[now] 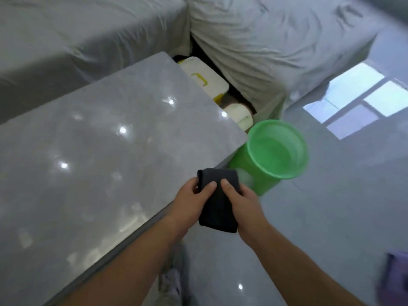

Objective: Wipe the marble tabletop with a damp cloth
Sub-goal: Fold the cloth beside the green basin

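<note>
Dark cloth (217,206) pinched by left hand (189,204) and right hand (241,202), beside marble tabletop (99,151).

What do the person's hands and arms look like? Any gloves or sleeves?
The left hand and right hand are bare: no gloves, rings or watch show. The left forearm and right forearm are bare too, with no sleeve in view.

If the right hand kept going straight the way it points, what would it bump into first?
Probably the near edge of the marble tabletop, just beyond the dark cloth that the right hand holds. The green bucket sits off to the right. Height is hard to judge, so it might pass over the top.
</note>
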A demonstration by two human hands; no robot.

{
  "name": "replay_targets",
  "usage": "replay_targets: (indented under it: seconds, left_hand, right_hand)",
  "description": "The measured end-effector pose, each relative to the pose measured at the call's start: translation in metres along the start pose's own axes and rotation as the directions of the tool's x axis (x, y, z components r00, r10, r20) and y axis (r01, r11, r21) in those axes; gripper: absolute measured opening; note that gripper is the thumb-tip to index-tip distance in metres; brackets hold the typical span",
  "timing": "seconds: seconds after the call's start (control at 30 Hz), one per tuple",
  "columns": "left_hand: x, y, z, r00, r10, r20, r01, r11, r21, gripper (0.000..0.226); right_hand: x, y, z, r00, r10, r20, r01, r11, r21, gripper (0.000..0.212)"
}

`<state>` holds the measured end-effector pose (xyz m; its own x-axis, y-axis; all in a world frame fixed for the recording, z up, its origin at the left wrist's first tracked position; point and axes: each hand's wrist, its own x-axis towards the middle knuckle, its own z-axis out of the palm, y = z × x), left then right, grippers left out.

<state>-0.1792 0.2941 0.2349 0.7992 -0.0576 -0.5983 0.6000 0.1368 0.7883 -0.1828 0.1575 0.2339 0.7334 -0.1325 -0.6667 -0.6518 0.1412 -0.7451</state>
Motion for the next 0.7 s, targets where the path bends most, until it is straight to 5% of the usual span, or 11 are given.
replay_targets:
  seconds: [0.27, 0.57, 0.7]
  left_hand:
    - [0.133, 0.005, 0.125, 0.988, -0.079, 0.131, 0.058, 0.986, 0.159, 0.016]
    - [0.291, -0.074, 0.213, 0.961, -0.238, 0.14, 0.149, 0.874, 0.463, 0.011]
    - [0.329, -0.095, 0.233, 0.986, -0.16, 0.053, 0.094, 0.783, 0.614, 0.029]
  right_hand:
    - [0.109, -0.038, -0.123, 0.984, 0.023, -0.179, -0.035, 0.997, -0.064, 0.017]
    - [0.266, 0.02, -0.221, 0.927, 0.193, -0.323, -0.202, 0.979, 0.005, 0.007]
    - [0.306, 0.039, -0.235, 0.902, 0.18, -0.392, -0.206, 0.978, -0.026, 0.038]
